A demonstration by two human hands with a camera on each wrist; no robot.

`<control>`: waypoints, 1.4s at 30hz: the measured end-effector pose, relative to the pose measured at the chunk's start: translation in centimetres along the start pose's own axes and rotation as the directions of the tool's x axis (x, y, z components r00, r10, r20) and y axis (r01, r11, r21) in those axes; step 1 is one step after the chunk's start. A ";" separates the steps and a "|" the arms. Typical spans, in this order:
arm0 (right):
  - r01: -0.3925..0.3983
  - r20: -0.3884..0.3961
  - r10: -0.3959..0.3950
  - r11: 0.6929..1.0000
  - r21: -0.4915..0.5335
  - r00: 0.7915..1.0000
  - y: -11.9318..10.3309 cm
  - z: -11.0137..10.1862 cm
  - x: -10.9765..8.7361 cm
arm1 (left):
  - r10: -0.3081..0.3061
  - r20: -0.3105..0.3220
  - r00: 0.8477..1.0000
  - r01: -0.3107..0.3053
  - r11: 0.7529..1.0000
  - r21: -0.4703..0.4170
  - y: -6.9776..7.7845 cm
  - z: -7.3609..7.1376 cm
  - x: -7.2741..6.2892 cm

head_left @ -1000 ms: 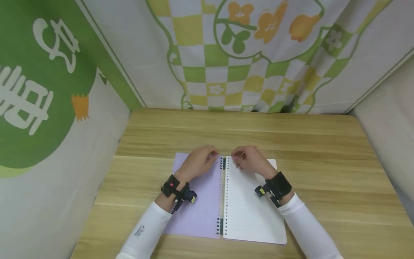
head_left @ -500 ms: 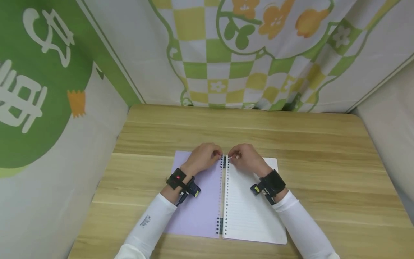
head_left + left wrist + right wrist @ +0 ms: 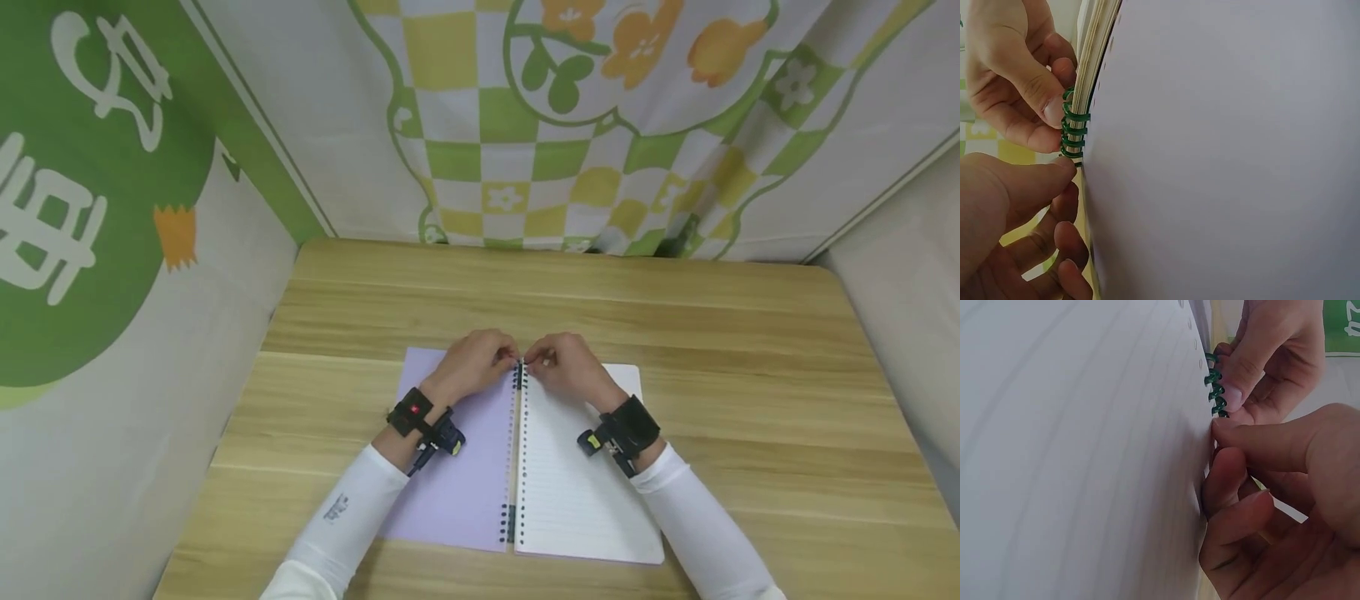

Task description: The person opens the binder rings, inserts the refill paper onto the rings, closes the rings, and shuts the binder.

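A loose-leaf notebook lies spread on the table in the head view, its lilac sheet (image 3: 450, 492) at left and lined white pages (image 3: 588, 500) at right. Green binding rings (image 3: 1074, 134) run through punched holes at the far end of the spine; a second ring group (image 3: 507, 523) sits at the near end. My left hand (image 3: 474, 364) pinches the far rings from the lilac side, thumb against the lowest one in the left wrist view. Opposite it, my right hand (image 3: 572, 368) pinches the same rings (image 3: 1215, 390) from the page side. Fingertips partly hide the ring ends.
The wooden table (image 3: 750, 400) extends around the notebook on all sides. Behind its far edge hangs a checkered curtain (image 3: 502, 158), with a green and white cloth (image 3: 112, 250) along the left. A camera is strapped to each wrist.
Both hands have moved inward from the two sides of the spine until their fingertips meet at the far rings. The notebook has hardly moved, and the head view has shifted slightly.
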State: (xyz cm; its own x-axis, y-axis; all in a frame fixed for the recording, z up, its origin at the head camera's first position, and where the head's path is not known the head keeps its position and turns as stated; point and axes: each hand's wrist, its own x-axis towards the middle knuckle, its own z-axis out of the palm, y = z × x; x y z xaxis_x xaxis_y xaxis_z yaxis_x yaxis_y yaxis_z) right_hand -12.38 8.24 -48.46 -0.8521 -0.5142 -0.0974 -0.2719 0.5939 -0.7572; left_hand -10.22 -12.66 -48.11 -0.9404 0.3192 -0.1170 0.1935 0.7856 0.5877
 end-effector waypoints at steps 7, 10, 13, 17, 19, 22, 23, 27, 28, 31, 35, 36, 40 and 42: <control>-0.036 0.003 0.036 0.999 0.008 0.999 0.3 0.2 0.0 | -0.008 0.002 1.000 0.008 0.999 -0.038 -0.2 0.4 0.0; -0.034 0.001 0.034 0.999 -0.001 0.999 0.3 0.1 0.0 | -0.004 -0.001 1.000 0.004 0.999 -0.048 -0.2 0.5 0.0; -0.034 0.006 0.034 0.999 -0.005 0.999 0.3 0.1 0.0 | 0.001 0.000 1.000 -0.001 0.999 -0.045 -0.2 0.6 0.1; -0.032 0.006 0.032 0.999 -0.012 0.999 0.3 0.2 0.1 | 0.008 -0.003 1.000 -0.008 0.999 -0.043 -0.3 0.7 0.1; -0.028 0.004 0.028 1.000 -0.011 1.000 0.3 0.3 0.1 | 0.012 -0.005 1.000 -0.012 0.999 -0.047 -0.3 0.7 0.1; -0.018 -0.002 0.018 1.000 -0.004 1.000 0.4 0.5 0.2 | 0.016 -0.006 1.000 -0.016 0.998 -0.055 -0.4 0.7 0.1; -0.015 -0.004 0.015 1.000 -0.003 1.000 0.4 0.5 0.3 | 0.018 -0.006 1.000 -0.018 0.998 -0.060 -0.4 0.6 0.1; -0.003 -0.009 0.003 1.000 -0.001 1.000 0.3 0.7 0.5 | 0.024 -0.002 1.000 -0.024 0.997 -0.073 -0.4 0.4 0.1; -0.003 -0.009 0.003 1.000 -0.001 1.000 0.3 0.7 0.5 | 0.023 -0.001 1.000 -0.023 0.997 -0.074 -0.4 0.3 0.2; -0.005 -0.012 0.005 1.000 -0.004 1.000 0.3 0.7 0.6 | 0.022 -0.002 1.000 -0.022 0.997 -0.070 -0.5 0.2 0.2; 0.005 -0.022 -0.005 1.000 -0.010 1.000 0.0 0.5 0.0 | 0.029 -0.031 0.999 -0.031 0.998 -0.056 -0.5 0.2 -0.3; 0.010 -0.023 -0.011 1.000 -0.010 1.000 -0.1 0.5 -0.2 | 0.032 -0.041 0.999 -0.034 0.998 -0.050 -0.5 0.2 -0.5; 0.019 -0.001 -0.019 1.000 -0.020 1.000 -0.5 0.3 -1.6 | 0.046 -0.057 0.997 -0.048 0.998 -0.034 -0.2 0.3 -1.7; 0.026 0.019 -0.026 0.999 -0.030 0.999 -0.7 0.4 -2.2 | 0.040 -0.038 0.998 -0.041 0.999 -0.025 0.0 0.3 -2.3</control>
State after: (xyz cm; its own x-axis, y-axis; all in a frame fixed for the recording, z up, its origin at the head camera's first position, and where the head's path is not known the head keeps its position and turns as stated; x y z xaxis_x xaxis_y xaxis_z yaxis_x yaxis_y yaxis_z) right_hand -10.10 8.72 -48.01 -0.8361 -0.5410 -0.0904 -0.3074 0.5986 -0.7397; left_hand -7.98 -13.21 -48.09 -0.9420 0.3297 -0.0628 0.2246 0.7583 0.6120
